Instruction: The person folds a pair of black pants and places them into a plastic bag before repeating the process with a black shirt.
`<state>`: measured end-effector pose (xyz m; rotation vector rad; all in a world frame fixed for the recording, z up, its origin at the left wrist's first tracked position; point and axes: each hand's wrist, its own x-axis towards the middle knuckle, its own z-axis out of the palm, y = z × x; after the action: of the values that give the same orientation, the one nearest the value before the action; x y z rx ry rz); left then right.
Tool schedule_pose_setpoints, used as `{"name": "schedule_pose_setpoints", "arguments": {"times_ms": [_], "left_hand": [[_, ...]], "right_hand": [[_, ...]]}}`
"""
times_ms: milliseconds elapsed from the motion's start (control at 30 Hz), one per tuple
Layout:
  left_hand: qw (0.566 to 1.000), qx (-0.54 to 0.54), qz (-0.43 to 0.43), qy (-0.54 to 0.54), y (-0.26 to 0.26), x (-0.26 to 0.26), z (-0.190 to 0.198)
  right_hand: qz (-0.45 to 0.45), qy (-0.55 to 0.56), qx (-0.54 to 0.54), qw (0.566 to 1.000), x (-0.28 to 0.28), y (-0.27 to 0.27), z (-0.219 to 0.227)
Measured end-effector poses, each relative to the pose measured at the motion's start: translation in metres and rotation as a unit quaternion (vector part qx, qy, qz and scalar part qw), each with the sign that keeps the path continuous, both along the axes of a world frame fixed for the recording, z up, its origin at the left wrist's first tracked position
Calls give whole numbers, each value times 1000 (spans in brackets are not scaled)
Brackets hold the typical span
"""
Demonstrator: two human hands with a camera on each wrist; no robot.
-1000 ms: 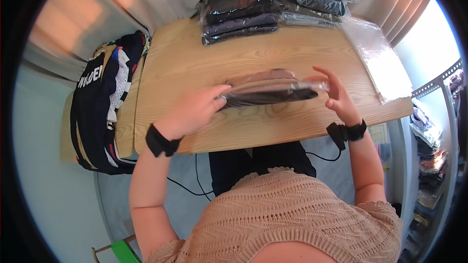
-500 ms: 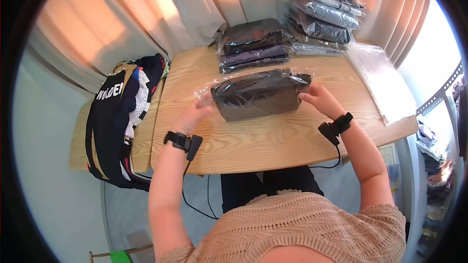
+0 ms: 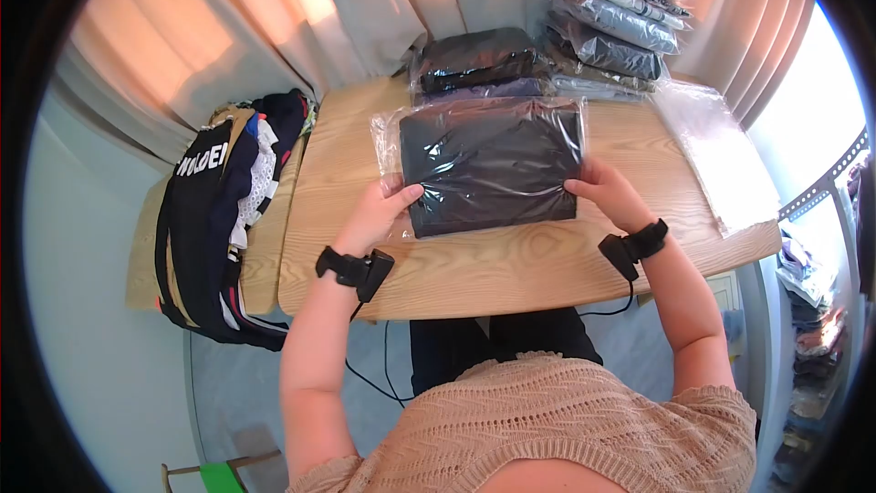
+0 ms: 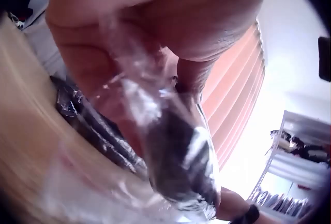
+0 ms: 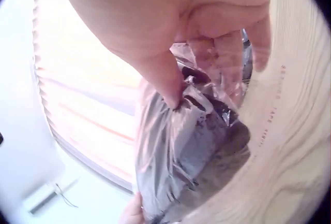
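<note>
A folded black garment (image 3: 493, 169) in a clear plastic bag (image 3: 386, 141) is held up over the wooden table (image 3: 365, 297), its broad face tipped toward the head camera. My left hand (image 3: 370, 216) grips the bag's left side, thumb on the near face and fingers behind. On the opposite side my right hand (image 3: 613, 194) pinches the edge the same way. Loose clear film sticks out past the left hand. In the right wrist view the thumb presses creases into the bagged garment (image 5: 181, 146); the left wrist view shows film (image 4: 139, 99) across the left palm.
Bagged garments (image 3: 479, 59) are stacked at the back of the table, beside a taller stack (image 3: 611, 32). Flat clear bags (image 3: 716, 155) lie along the right edge. Unbagged clothes (image 3: 201, 219) are heaped on the left. A metal rack (image 3: 826, 169) stands at far right.
The bagged garment has turned from nearly edge-on to showing its broad black face. The left hand, looser at the bag's end half a second ago, now grips its left side.
</note>
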<state>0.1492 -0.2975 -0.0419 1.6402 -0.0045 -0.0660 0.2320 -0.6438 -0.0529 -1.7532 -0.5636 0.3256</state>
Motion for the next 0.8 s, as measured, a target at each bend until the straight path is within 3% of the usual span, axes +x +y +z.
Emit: {"name": "schedule_pose_setpoints", "arguments": {"times_ms": [67, 100, 167, 233, 267, 300, 367, 400, 500, 700, 800], "left_hand": [[999, -23, -9, 33, 0, -11, 4], [997, -45, -20, 60, 1, -17, 2], [992, -48, -2, 117, 3, -28, -3], [953, 110, 6, 284, 10, -30, -7], [952, 143, 59, 265, 13, -29, -12], [951, 139, 63, 270, 20, -27, -19], [970, 48, 177, 156, 33, -22, -29], [969, 16, 188, 161, 35, -20, -29], [963, -11, 147, 225, 38, -13, -28], [949, -44, 159, 267, 33, 18, -53], [957, -35, 153, 244, 26, 21, -50]], "right_hand": [[-26, 122, 63, 990, -16, -1, 14], [-24, 130, 57, 990, -17, -4, 6], [16, 276, 56, 959, -16, -14, -18], [-4, 282, 8, 960, -20, -19, -40], [-34, 293, -12, 956, -26, -16, -38], [-64, 301, -33, 951, -29, -13, -35], [-69, 306, -27, 949, -34, -11, -31], [-77, 290, -35, 953, -37, -9, -27], [-86, 258, -42, 962, -37, -11, -34], [-99, 261, -29, 960, -39, -10, -32], [-90, 266, -39, 959, -39, -13, -33]]}}
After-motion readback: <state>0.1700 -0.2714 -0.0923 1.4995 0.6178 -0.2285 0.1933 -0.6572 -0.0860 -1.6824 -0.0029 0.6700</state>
